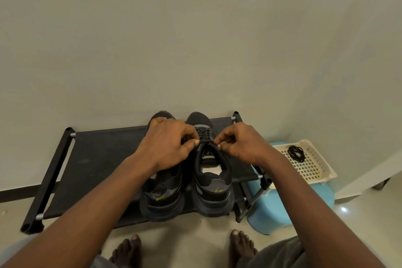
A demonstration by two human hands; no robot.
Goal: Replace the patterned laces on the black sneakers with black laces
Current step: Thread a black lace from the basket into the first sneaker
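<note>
Two black sneakers stand side by side on a black shoe rack (91,154), heels toward me. The right sneaker (212,183) has a dark lace (203,134) threaded through its eyelets. My left hand (168,143) lies over the left sneaker (162,193) and pinches the lace at the right sneaker's top left eyelet. My right hand (243,144) pinches the lace at the top right eyelet. The left sneaker's lacing is hidden under my left hand. A coiled bundle of black lace (296,153) lies in a cream basket (313,169) to the right.
The rack stands against a pale wall. The cream basket rests on a light blue plastic stool (274,213) right of the rack. My bare feet (128,250) are on the tiled floor just in front of the rack.
</note>
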